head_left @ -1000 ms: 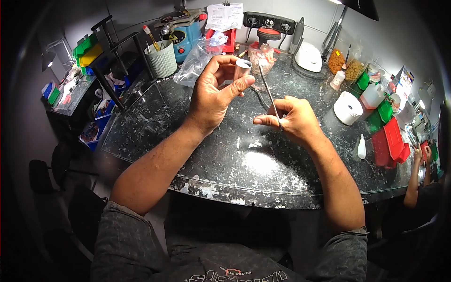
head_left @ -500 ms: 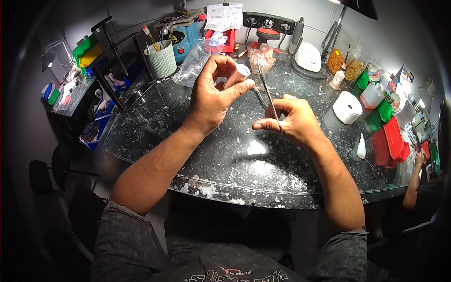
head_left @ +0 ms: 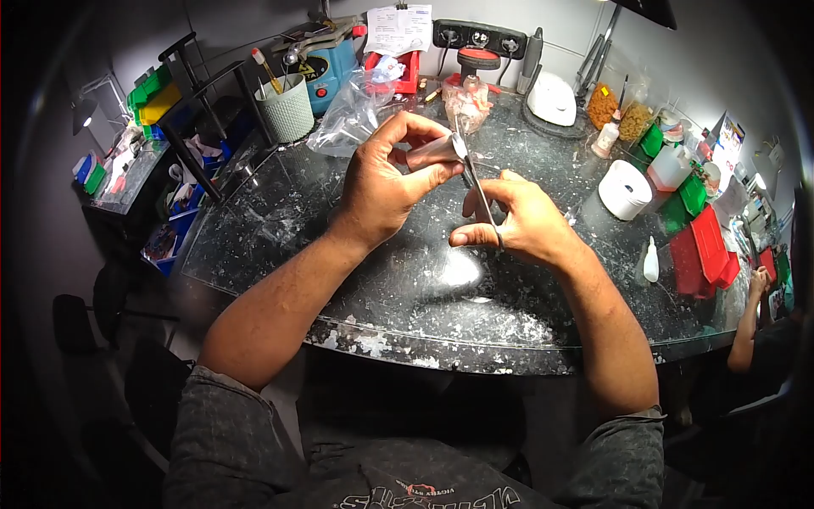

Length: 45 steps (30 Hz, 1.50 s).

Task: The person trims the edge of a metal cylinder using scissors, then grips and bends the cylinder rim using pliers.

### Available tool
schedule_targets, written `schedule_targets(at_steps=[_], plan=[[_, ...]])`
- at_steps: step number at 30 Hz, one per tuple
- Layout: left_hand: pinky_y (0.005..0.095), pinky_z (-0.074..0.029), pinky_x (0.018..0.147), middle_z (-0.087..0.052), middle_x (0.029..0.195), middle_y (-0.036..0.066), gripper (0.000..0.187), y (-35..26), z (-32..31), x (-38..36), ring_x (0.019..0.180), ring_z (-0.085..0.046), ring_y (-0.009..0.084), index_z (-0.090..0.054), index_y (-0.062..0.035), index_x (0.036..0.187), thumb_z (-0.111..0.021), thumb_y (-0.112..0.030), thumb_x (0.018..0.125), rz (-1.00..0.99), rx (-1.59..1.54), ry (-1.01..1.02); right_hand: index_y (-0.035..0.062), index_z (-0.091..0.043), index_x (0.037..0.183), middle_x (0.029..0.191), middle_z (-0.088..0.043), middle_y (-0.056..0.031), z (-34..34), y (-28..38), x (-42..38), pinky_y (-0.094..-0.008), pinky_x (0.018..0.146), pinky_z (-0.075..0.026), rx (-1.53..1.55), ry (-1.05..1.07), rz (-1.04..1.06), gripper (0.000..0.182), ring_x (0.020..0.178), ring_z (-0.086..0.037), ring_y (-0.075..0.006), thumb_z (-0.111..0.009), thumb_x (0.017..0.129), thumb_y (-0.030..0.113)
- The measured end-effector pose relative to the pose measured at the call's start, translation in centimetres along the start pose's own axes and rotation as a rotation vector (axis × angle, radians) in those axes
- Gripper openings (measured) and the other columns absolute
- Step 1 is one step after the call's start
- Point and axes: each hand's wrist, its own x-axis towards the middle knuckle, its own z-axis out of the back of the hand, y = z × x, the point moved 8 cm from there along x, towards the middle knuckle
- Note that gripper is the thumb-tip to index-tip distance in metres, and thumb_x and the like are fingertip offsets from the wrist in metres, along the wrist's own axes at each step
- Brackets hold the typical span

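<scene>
My left hand (head_left: pixel 377 187) is closed around a small pinkish cylinder (head_left: pixel 434 153), pinched between thumb and fingers, its whitish open end turned to the right. A pair of metal scissors (head_left: pixel 481 197) is in my right hand (head_left: pixel 541 225), the thumb and fingers at its handle loops. The blades point up and away and overlap the cylinder's rim in this view. Both hands are raised over the dark worktable (head_left: pixel 407 297).
A pale pot with tools (head_left: pixel 287 114), a clear plastic bag (head_left: pixel 348 114) and a blue machine (head_left: pixel 331 72) stand behind my left hand. A white roll (head_left: pixel 625 191), small white bottle (head_left: pixel 650 261) and red bin (head_left: pixel 697 250) are right. Another person's arm (head_left: pixel 750 318) shows far right.
The scissors have swung closer and their blades have come up to the cylinder's end, with the handles drawn nearer together. The cylinder has tipped further to the right.
</scene>
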Motion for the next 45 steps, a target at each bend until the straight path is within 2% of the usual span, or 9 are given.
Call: schedule_targets(at_steps=[8, 14, 16, 17, 25, 27, 30, 39, 45], plan=[[0.0269, -0.057, 0.089, -0.062, 0.101, 0.004, 0.028, 0.4, -0.3, -0.2, 0.095, -0.064, 0.0122, -0.061, -0.0022, 0.107, -0.069, 0.008, 0.083, -0.005, 0.135, 0.07, 0.0055, -0.069, 0.086, 0.088, -0.063, -0.0142, 0.4, 0.2, -0.2, -0.0387, 0.084, -0.051, -0.009, -0.001, -0.046, 0.066, 0.094, -0.061, -0.0283, -0.08, 0.064, 0.067], [0.0241, -0.054, 0.071, -0.062, 0.095, 0.004, 0.032, -0.2, -0.1, -0.2, 0.086, -0.063, 0.0098, -0.055, -0.0067, 0.11, -0.072, 0.001, 0.085, -0.144, 0.18, -0.014, 0.0057, -0.07, 0.09, 0.089, -0.063, -0.0143, 0.1, 0.1, -0.1, -0.0385, 0.084, -0.051, 0.034, -0.001, -0.026, 0.069, 0.094, -0.061, -0.0283, -0.079, 0.064, 0.068], [0.0215, -0.049, 0.066, -0.061, 0.094, 0.003, 0.032, 2.1, -0.1, -0.3, 0.083, -0.06, 0.0088, -0.051, -0.0084, 0.111, -0.072, -0.005, 0.087, 0.22, -0.216, 0.004, 0.0056, -0.07, 0.09, 0.089, -0.063, -0.0144, 0.2, 0.1, -0.1, -0.0386, 0.084, -0.051, 0.03, 0.003, -0.053, 0.068, 0.093, -0.061, -0.0284, -0.079, 0.064, 0.068], [0.0215, -0.049, 0.066, -0.061, 0.094, 0.003, 0.032, 2.2, 0.0, -0.3, 0.083, -0.06, 0.0088, -0.051, -0.0084, 0.111, -0.072, -0.005, 0.087, 0.22, -0.215, 0.003, 0.0055, -0.07, 0.091, 0.089, -0.063, -0.0146, 0.2, -0.1, 0.0, -0.0387, 0.083, -0.051, 0.025, 0.007, -0.08, 0.068, 0.093, -0.061, -0.0285, -0.079, 0.064, 0.068], [0.0223, -0.042, 0.071, -0.055, 0.095, 0.001, 0.021, 0.9, -1.2, -0.4, 0.08, -0.047, 0.0063, -0.05, -0.0042, 0.115, -0.046, -0.021, 0.103, 0.13, -0.261, 0.134, 0.0047, -0.069, 0.091, 0.089, -0.063, -0.0149, 0.0, -0.2, 0.0, -0.0388, 0.084, -0.051, 0.014, -0.015, -0.038, 0.069, 0.093, -0.061, -0.0284, -0.079, 0.064, 0.068], [0.0238, -0.045, 0.076, -0.058, 0.1, 0.003, 0.02, 1.0, -1.5, -0.5, 0.085, -0.053, 0.0083, -0.05, -0.0039, 0.117, -0.052, -0.017, 0.101, 0.115, -0.193, 0.154, 0.0046, -0.069, 0.091, 0.089, -0.063, -0.0148, 0.2, -0.2, 0.0, -0.0388, 0.084, -0.051, 0.015, -0.023, -0.032, 0.07, 0.093, -0.061, -0.0282, -0.078, 0.064, 0.069], [0.0282, -0.044, 0.101, -0.058, 0.112, 0.007, 0.039, 0.4, -1.5, -0.5, 0.109, -0.057, 0.0144, -0.048, -0.0017, 0.126, -0.063, 0.005, 0.091, 0.058, -0.182, 0.068, 0.0048, -0.07, 0.092, 0.09, -0.064, -0.0146, 0.2, -0.2, -0.1, -0.0391, 0.085, -0.051, 0.027, -0.015, -0.048, 0.071, 0.094, -0.062, -0.0283, -0.078, 0.064, 0.069], [0.0272, -0.05, 0.085, -0.061, 0.099, 0.003, 0.034, 0.9, -0.5, 0.0, 0.094, -0.059, 0.0106, -0.054, -0.0053, 0.109, -0.077, -0.006, 0.083, -0.022, -0.075, -0.005, 0.0054, -0.069, 0.092, 0.09, -0.064, -0.0134, 0.2, -0.4, 0.0, -0.0391, 0.086, -0.051, 0.066, -0.024, -0.041, 0.07, 0.095, -0.061, -0.0282, -0.077, 0.065, 0.07], [0.0267, -0.05, 0.085, -0.06, 0.099, 0.002, 0.035, 0.1, -0.4, -0.1, 0.093, -0.059, 0.01, -0.054, -0.0056, 0.108, -0.078, -0.005, 0.082, -0.069, 0.025, -0.019, 0.0056, -0.069, 0.092, 0.091, -0.064, -0.0138, 0.3, -0.1, -0.1, -0.0388, 0.086, -0.05, 0.001, -0.025, -0.027, 0.07, 0.095, -0.061, -0.0283, -0.077, 0.065, 0.07]])
